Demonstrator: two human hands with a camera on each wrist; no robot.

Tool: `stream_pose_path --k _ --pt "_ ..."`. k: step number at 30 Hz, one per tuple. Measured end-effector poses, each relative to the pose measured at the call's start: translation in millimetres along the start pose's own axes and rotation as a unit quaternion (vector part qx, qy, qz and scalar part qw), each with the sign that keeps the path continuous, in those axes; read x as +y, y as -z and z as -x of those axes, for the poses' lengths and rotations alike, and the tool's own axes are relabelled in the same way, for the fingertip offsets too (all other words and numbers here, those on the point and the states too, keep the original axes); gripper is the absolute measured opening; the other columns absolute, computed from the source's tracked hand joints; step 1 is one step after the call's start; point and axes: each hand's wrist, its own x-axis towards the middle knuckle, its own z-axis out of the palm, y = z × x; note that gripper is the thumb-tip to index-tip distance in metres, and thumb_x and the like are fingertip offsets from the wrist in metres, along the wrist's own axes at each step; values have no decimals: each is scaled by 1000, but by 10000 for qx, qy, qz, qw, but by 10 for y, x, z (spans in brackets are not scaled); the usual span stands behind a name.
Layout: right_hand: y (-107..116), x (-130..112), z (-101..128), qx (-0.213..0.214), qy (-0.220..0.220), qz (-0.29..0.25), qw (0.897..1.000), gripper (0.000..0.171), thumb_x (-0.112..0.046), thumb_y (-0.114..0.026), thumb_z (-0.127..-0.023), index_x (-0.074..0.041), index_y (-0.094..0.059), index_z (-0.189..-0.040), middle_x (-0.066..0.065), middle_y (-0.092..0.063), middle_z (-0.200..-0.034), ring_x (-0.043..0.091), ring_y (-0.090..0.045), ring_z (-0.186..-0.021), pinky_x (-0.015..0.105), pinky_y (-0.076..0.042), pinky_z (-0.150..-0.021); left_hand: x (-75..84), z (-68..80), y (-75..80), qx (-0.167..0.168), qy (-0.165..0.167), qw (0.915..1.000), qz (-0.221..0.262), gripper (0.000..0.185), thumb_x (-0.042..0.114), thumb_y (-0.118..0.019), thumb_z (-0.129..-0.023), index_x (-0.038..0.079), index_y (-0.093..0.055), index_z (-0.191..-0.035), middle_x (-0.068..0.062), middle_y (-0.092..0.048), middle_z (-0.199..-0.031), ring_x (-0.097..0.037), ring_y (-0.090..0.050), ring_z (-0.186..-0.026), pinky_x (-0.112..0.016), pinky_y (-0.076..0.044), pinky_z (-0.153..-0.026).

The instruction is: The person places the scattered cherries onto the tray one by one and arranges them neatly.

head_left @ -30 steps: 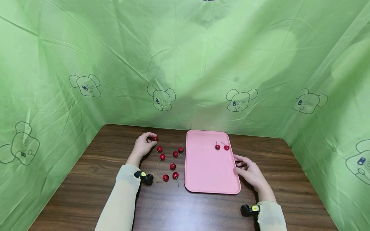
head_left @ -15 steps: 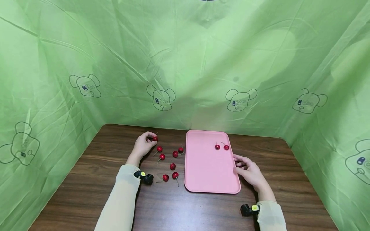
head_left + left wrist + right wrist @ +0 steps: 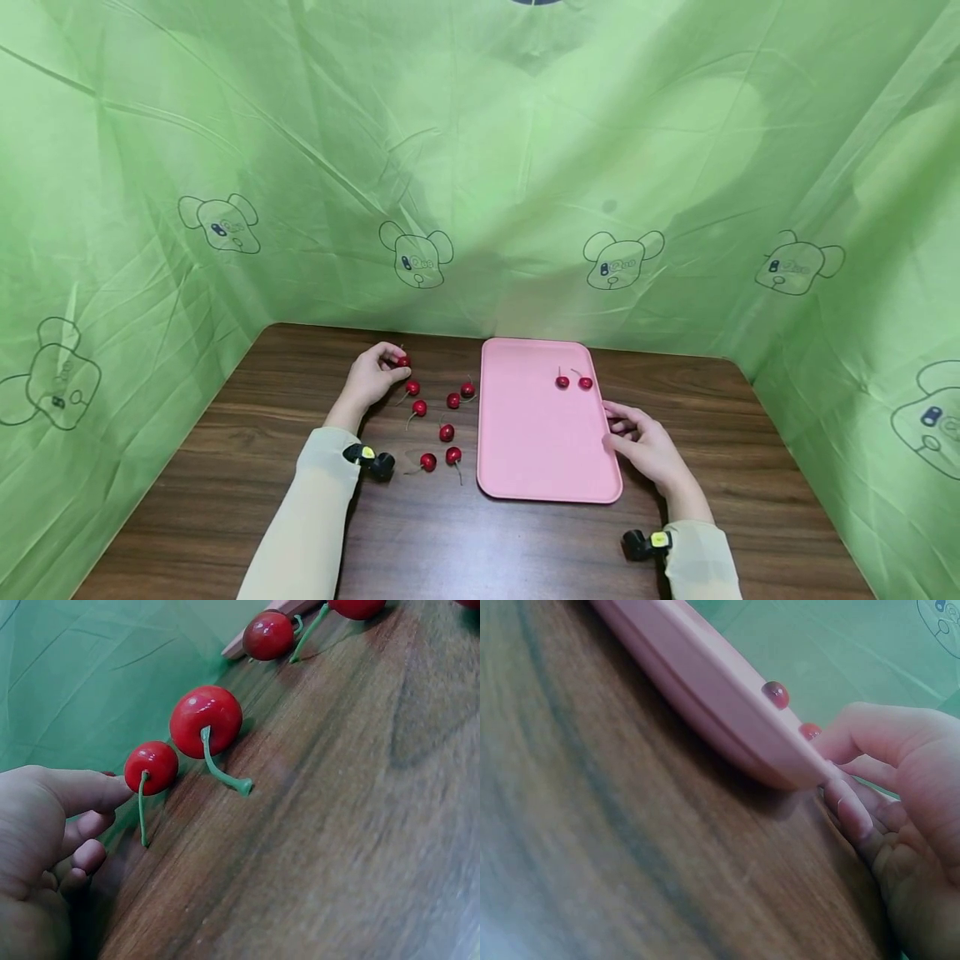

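Observation:
At the far left part of the table, my left hand (image 3: pixel 372 375) pinches a red cherry (image 3: pixel 403 362) between thumb and fingers. In the left wrist view the thumb hides nearly all of that cherry, while another cherry (image 3: pixel 151 766) with a green stem lies just beyond the thumb tip. A pink tray (image 3: pixel 547 442) lies right of centre, with two cherries (image 3: pixel 562 382) near its far right corner. My right hand (image 3: pixel 651 450) holds the tray's right rim, thumb on the edge; in the right wrist view its other fingers (image 3: pixel 853 817) curl beside and below the rim.
Several loose cherries (image 3: pixel 447 433) with stems lie scattered between my left hand and the tray. The brown wooden table (image 3: pixel 465 550) meets a green cloth screen (image 3: pixel 517 167) at the back and both sides.
The stem of the cherry in my left hand has tipped slightly to the left. The right hand and the tray stay as they were; the head view has shifted a little.

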Motion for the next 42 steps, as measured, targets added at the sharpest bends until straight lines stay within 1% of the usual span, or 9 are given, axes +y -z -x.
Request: stream_pose_path --k 6,14,20,29,37,42 --pt "-1 13 0 19 -29 61 10000 58 -8 -83 -96 -2 -63 -150 18 -70 -138 30 -63 -112 26 -50 -86 21 3 14 -47 -67 10000 -9 27 10 -86 -95 7 -72 -117 -15 -71 -112 -25 -58 -88 -38 -47 -81" --pt "-9 23 1 42 -125 71 9999 60 -9 -85 -95 -4 -64 -151 17 -70 -137 30 -62 -113 26 -51 -86 61 0 37 32 -43 9999 85 26 6 -84 -94 7 -72 -117 -16 -70 -113 -24 -58 -85 -38 -48 -77" --pt "-9 20 -2 59 -24 46 10000 59 -8 -84 -94 -4 -65 -150 17 -71 -136 29 -63 -112 25 -51 -87 127 -10 35 65 -83 9999 113 27 5 -84 -93 6 -71 -116 -16 -71 -111 -25 -58 -84 -38 -48 -77" --pt "-8 -10 5 54 -83 53 9999 58 -8 -84 -95 -5 -65 -149 16 -70 -136 28 -62 -112 26 -51 -87 284 -22 29 38 -199 9997 154 29 6 -86 -90 8 -69 -114 -14 -70 -108 -25 -59 -87 -38 -48 -79" --pt "-9 5 2 68 -69 60 9999 58 -7 -84 -95 -4 -65 -149 17 -71 -135 27 -62 -111 26 -51 -87 452 -27 -13 9 -325 9995 -32 30 13 -88 -93 8 -68 -115 -14 -71 -110 -26 -60 -91 -37 -49 -81" --pt "-11 13 -3 73 -48 46 10000 58 -7 -84 -95 -5 -65 -149 17 -71 -135 28 -62 -111 26 -50 -87 570 -21 -71 -29 -485 9988 -55 29 15 -88 -94 8 -69 -114 -13 -71 -107 -26 -61 -89 -38 -49 -82"
